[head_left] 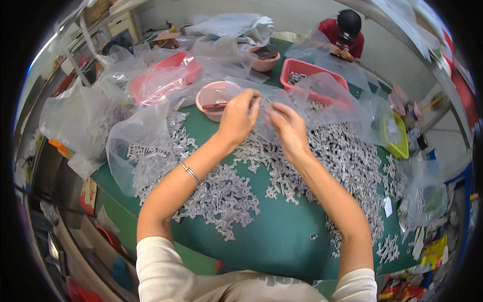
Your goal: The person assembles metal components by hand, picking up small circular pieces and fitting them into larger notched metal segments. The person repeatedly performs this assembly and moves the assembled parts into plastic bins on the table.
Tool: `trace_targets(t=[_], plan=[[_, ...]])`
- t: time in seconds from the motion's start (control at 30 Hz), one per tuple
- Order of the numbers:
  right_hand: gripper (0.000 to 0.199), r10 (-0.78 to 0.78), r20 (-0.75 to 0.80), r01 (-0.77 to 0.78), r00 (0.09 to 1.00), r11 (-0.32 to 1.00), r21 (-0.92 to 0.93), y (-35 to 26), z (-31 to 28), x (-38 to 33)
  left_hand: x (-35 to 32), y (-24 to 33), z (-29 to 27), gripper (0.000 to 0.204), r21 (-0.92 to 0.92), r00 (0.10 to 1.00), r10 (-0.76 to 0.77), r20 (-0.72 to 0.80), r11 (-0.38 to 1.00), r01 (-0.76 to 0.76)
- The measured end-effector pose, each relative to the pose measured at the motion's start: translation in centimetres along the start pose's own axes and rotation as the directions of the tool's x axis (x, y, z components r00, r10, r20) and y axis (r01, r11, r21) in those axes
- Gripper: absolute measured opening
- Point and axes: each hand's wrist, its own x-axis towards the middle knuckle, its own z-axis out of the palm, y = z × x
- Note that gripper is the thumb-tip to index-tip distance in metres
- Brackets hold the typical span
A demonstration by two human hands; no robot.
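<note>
My left hand (240, 115) and my right hand (289, 126) are raised close together over the middle of the green table. Both have their fingers curled into a pinch, and the small thing at their tips is too blurred to name. Clear plastic film (266, 126) shows between and behind them. Just left of my left hand stands a round pink basin (205, 95) with a dark red tool (215, 106) in it. Below my arms lie heaps of small grey metal parts, one pile (221, 199) on the left and a bigger one (347, 156) on the right.
Pink tubs (289, 68) and clear plastic bags (80, 116) crowd the far and left sides. A lime-green basket (401, 138) stands at the right edge. Across the table sits a person (344, 32) in dark red. A small ring (313, 236) lies near the front.
</note>
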Motion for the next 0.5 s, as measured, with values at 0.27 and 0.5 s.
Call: trace_targets(t=[0.27,0.5], plan=[[0.025,0.103,0.329,0.044,0.939,0.911,-0.410,-5.2,-6.7,-8.0,-1.2,-1.0,0.1,0.009,0.201,0.995,0.092,0.042,0.975,-0.099],[0.013,0.157,-0.146,-0.199,0.977,0.408,-0.891,-8.3,-14.5,-25.7,-3.1,-2.1,0.6,0.021,0.268,0.976,0.131,0.174,0.947,-0.175]])
